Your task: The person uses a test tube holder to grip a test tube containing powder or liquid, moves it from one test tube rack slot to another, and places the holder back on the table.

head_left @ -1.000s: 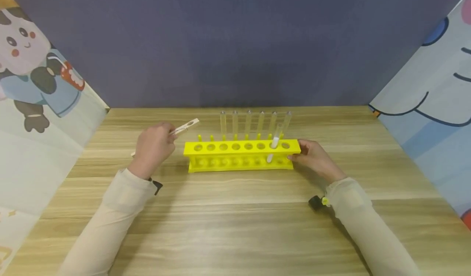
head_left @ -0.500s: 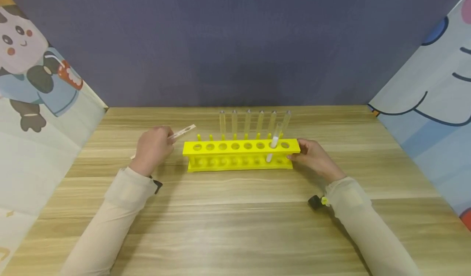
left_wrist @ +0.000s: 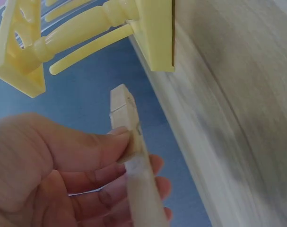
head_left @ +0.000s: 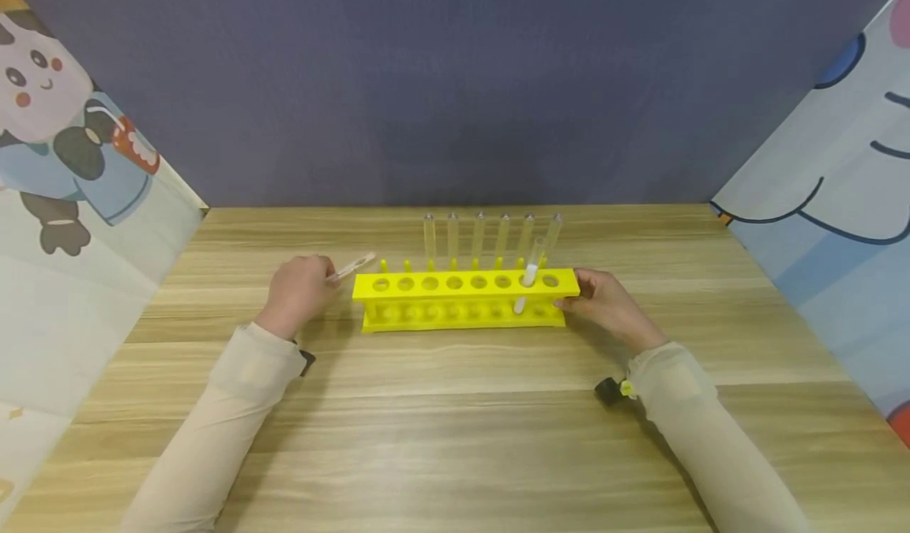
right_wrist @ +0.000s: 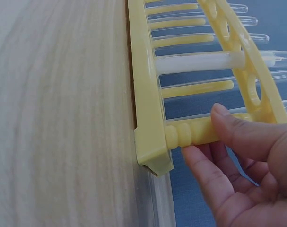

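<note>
My left hand pinches a wooden test tube holder between thumb and fingers, left of the rack. The holder's tip points toward the rack's left end, a short gap away. With thumb and fingers, my right hand grips the right end post of the yellow test tube rack. One test tube containing white material stands slightly tilted in a hole near the rack's right end. Several clear test tubes sit upside down on the pegs along the back.
The rack stands on a wood-grain table. A dark blue panel rises behind the table's far edge. Cartoon-printed sheets flank both sides.
My left hand has lowered slightly, and the holder's tip has come down and nearer the rack's left end. My right hand stays on the rack's post.
</note>
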Demonstrator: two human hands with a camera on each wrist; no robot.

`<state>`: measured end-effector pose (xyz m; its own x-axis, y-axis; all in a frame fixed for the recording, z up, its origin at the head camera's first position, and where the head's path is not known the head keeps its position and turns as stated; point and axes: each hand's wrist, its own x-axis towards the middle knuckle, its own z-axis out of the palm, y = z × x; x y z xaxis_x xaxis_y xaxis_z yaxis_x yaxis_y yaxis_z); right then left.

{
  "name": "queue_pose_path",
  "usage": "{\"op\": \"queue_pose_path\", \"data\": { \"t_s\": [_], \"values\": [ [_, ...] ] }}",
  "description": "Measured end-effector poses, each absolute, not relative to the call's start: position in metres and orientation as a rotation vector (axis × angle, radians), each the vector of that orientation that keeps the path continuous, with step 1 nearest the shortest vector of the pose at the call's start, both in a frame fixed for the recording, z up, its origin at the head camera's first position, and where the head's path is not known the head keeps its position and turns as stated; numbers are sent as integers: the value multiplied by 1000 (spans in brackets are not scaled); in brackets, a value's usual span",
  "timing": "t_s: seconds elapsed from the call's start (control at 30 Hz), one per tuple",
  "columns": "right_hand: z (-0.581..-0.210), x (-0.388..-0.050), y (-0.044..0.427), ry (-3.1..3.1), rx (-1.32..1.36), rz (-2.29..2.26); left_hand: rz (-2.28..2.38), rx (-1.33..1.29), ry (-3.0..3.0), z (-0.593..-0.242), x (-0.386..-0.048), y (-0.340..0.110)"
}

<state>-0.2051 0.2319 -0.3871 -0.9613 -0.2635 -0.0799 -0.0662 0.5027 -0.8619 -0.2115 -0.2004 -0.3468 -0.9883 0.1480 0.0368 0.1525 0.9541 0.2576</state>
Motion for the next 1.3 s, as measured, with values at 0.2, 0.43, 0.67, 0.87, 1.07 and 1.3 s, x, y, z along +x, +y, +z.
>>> {"op": "queue_pose_path", "data": {
  "t_s": [0.2,0.43,0.67,0.87,1.07,1.3],
  "values": [
    [-389,-206,233,2547,-293,-1451,-370,-229,-3155,-351,-214,-202],
    [-392,-207,232,2530,-258,-1467,-390,-206,-3234,-354,-216,-201],
    [-393,-208,233,2542,-253,-1460,-387,-247,-3227,-356,-216,-201],
    [-393,-208,233,2540,-269,-1459,-371,-268,-3246,-360,-217,-204],
    [-393,-207,233,2544,-292,-1465,-417,-244,-3288,-359,-218,-204],
    [-392,-207,233,2548,-277,-1453,-415,-246,-3309,-362,-220,-204]
  ]
}}
